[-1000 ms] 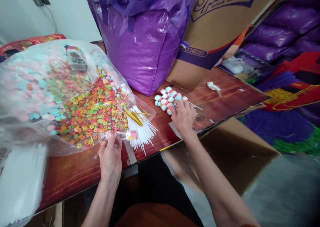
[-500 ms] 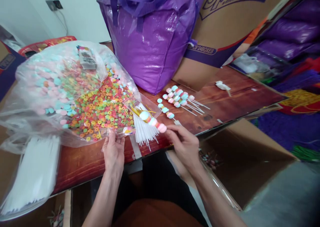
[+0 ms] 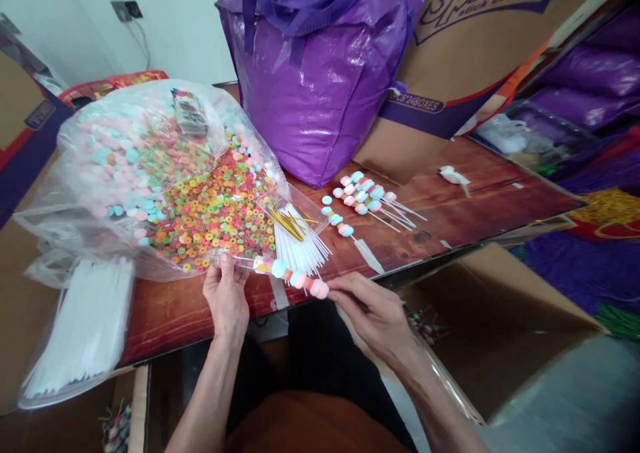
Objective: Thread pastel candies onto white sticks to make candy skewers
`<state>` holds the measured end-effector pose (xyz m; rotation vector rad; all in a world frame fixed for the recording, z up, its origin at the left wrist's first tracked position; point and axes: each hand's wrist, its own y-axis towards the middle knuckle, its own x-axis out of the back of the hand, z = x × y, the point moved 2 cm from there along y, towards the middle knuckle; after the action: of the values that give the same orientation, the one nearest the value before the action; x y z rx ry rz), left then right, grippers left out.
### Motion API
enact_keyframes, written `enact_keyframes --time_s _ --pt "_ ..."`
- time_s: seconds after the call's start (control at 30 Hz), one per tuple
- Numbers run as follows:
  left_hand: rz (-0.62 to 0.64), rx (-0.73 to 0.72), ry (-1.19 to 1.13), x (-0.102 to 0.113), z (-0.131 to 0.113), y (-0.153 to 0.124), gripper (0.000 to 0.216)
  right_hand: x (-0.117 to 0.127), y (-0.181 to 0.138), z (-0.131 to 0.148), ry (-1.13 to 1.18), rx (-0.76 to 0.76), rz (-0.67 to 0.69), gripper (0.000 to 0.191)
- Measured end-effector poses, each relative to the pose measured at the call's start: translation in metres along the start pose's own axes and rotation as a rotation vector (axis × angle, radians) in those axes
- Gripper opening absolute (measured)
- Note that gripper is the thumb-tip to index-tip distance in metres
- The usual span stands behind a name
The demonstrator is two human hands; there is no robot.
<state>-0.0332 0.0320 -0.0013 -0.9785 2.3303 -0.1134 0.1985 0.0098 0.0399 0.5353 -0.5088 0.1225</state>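
Note:
Between finger and thumb, my right hand (image 3: 373,310) pinches the stick end of a candy skewer (image 3: 300,280) strung with pastel and orange-red pieces. My left hand (image 3: 227,296) is closed on a small clear plastic wrapper (image 3: 245,261) with a coloured print. The skewer's far tip meets the wrapper's printed end; I cannot tell how far inside it is. Behind the skewer lie loose white sticks (image 3: 300,246) and gold twist ties (image 3: 287,225). Ring-shaped candies (image 3: 215,213) spread from a large clear bag (image 3: 65,193) just beyond my left hand.
Finished-looking candy skewers (image 3: 365,193) lie right of the ties. A purple bag (image 3: 320,86) and a cardboard carton (image 3: 430,120) stand at the back. A bundle of white sticks (image 3: 83,326) hangs over the table's left front. An open box (image 3: 480,313) sits below right.
My right hand has lowered the skewer, bringing its tip from above the white sticks to the wrapper's printed end. My left hand keeps hold of the wrapper. The view has shifted slightly.

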Motion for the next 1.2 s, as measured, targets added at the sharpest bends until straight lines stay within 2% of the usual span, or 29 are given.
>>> enact_keyframes --time_s 0.13,0.23,0.37,0.6,0.73,1.0,1.2 --pt "0.049 -0.093 0.103 0.002 -0.003 0.001 0.037 0.001 0.001 0.003 -0.013 -0.018 0.059 0.012" --pt "0.038 -0.138 0.127 0.004 -0.004 0.002 0.036 0.0 -0.001 0.003 -0.023 -0.04 0.056 0.012" --pt "0.026 -0.133 0.135 0.005 -0.003 0.003 0.035 -0.001 -0.004 0.002 -0.015 -0.052 0.03 0.01" --pt "0.116 -0.169 0.214 0.008 0.005 0.007 0.035 -0.005 -0.003 0.0 0.066 -0.073 0.009 0.01" --pt "0.168 -0.135 0.225 0.005 0.011 0.003 0.034 -0.02 -0.004 -0.001 0.139 -0.186 -0.035 0.009" --pt "0.19 -0.061 0.157 -0.005 0.012 -0.011 0.032 -0.05 -0.006 0.001 0.279 -0.485 -0.089 0.009" --pt "0.266 0.06 0.167 -0.009 0.017 -0.019 0.033 -0.072 -0.005 -0.004 0.277 -0.509 -0.135 0.013"
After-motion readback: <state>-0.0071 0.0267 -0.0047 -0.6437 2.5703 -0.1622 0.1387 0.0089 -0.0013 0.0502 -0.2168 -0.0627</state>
